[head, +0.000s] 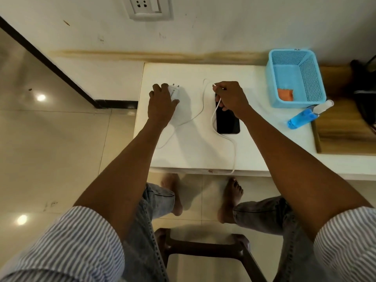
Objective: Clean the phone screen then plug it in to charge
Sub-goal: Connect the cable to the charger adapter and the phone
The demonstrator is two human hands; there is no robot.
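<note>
A black phone (227, 121) lies screen up on the white table (195, 151), its far end hidden under my right hand (231, 96). That hand pinches the plug end of a white charging cable (234, 149), which loops past the phone to the table's front edge. My left hand (160, 102) grips the white charger adapter (175, 92) at the table's left, prongs pointing to the wall. A wall socket (145, 6) sits high on the wall above.
A blue mesh basket (305, 78) with an orange cloth (284, 94) stands at the back right. A blue spray bottle (305, 117) lies beside it, next to a wooden board (343, 131). A brown stool (203, 251) is under my legs.
</note>
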